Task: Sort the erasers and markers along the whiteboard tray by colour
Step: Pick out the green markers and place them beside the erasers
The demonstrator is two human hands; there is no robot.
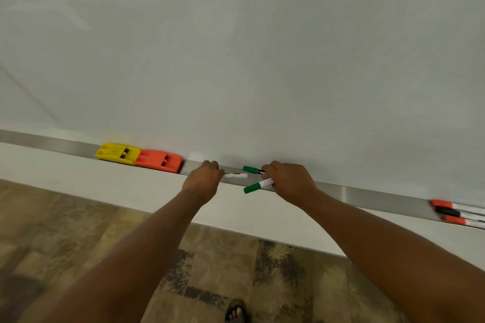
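Observation:
A metal whiteboard tray [367, 195] runs from left to right below the board. On its left part lie a yellow eraser [116, 153] and, touching it, an orange eraser [158, 161]. My left hand [203, 179] grips one end of a white marker [235, 176] lying on the tray; its cap is hidden. My right hand [290, 182] holds two green-capped markers: one [253, 169] points left over the tray, the other [256, 187] angles down past the tray's edge. At the far right lie two orange-capped markers [454, 204] and a black-capped marker [451, 212] between them.
The whiteboard [236, 47] fills the upper view. A white wall ledge [91, 178] sits under the tray. Patterned floor [65, 231] lies below, with a sandalled foot [236, 312] at the bottom edge.

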